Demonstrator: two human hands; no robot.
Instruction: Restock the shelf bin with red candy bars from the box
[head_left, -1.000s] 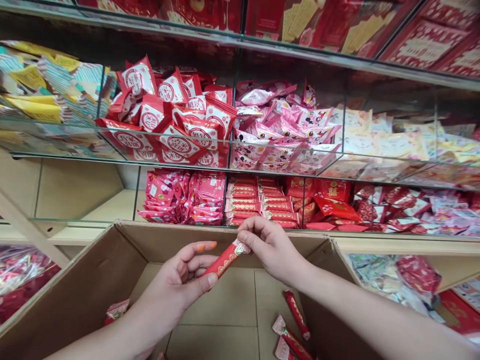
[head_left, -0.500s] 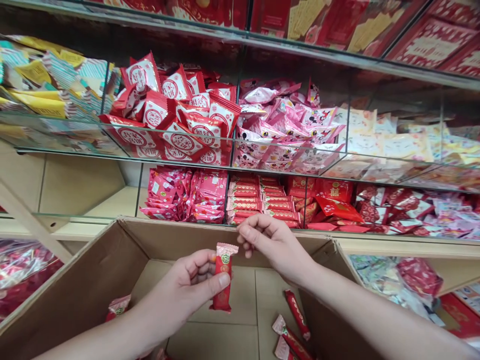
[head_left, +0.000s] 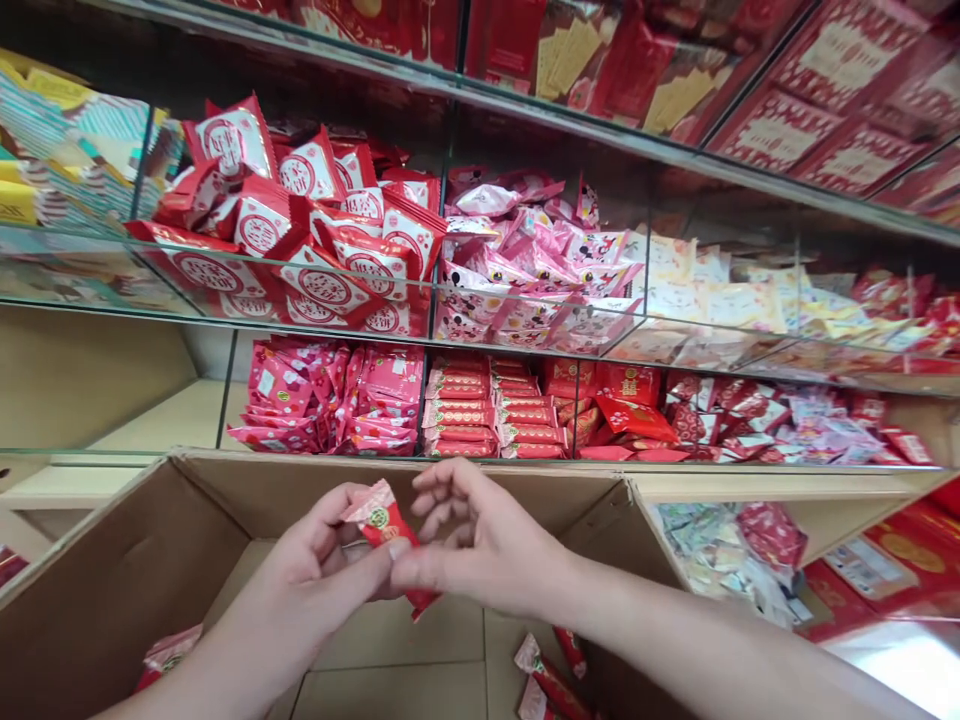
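My left hand [head_left: 315, 575] and my right hand [head_left: 480, 545] meet above an open cardboard box [head_left: 150, 560]. Between them is a small red wrapped snack bar [head_left: 384, 528] with a pale crimped end. The left thumb and fingers pinch its upper part. The right thumb presses its lower part while the right fingers curl above it. A few more red snack bars [head_left: 551, 680] lie on the box floor below my right wrist, and one red packet [head_left: 169, 650] lies at the box's left side.
Glass shelves rise behind the box. A stack of the same red bars [head_left: 487, 415] stands in the lower shelf, beside pink packets [head_left: 330, 395]. Red and white packets [head_left: 300, 230] and pink cartoon packets [head_left: 540, 270] fill the shelf above. Red gift boxes [head_left: 780, 120] line the top.
My right hand, which had let go of the bar, came back down and took hold of its lower part. The left hand kept the bar and tilted it. The view shifted right.
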